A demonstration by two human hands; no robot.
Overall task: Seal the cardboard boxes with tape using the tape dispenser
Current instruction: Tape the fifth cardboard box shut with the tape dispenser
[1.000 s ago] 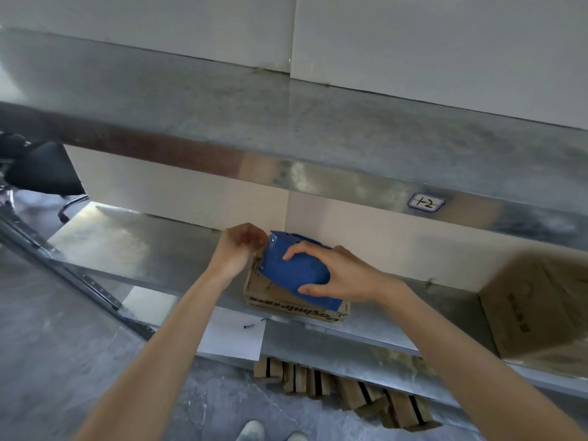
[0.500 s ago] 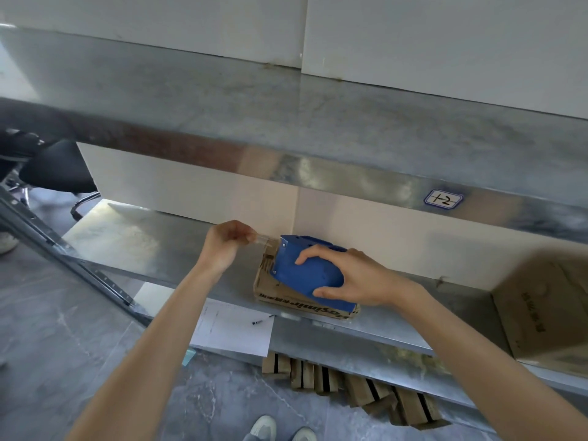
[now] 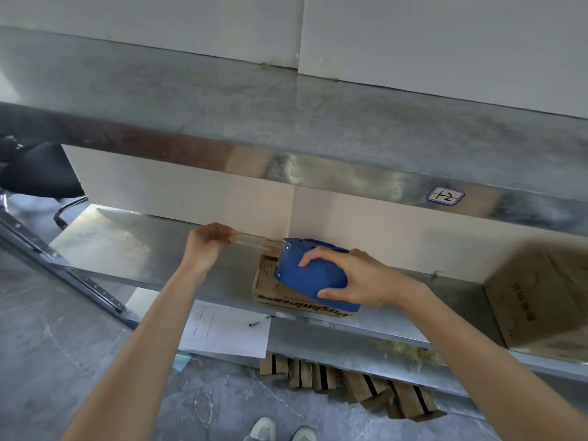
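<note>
Clear tape [image 3: 251,241] is running taut from our left hand [image 3: 206,246], where we are pinching its free end between thumb and curled fingers [image 3: 229,236], to the mouth of the blue tape dispenser [image 3: 311,278] just right of those fingers. We are wrapping our right hand [image 3: 359,281] around the dispenser's plastic body, fingers over its top and thumb along its near side. It appears to be sitting on the small cardboard box [image 3: 286,300] lying directly beneath that hand on the metal shelf [image 3: 159,259]. We are judging the film to be thin, limp and sticky, apt to fold onto itself, so we are taking it only by its very end. We are expecting the dispenser to be rigid and light, best gripped round the body, clear of the cutter at its mouth. The box is looking light enough to slide, so it is wanting downward pressure. Well right of our right hand, a larger cardboard box [image 3: 541,300] is standing.
</note>
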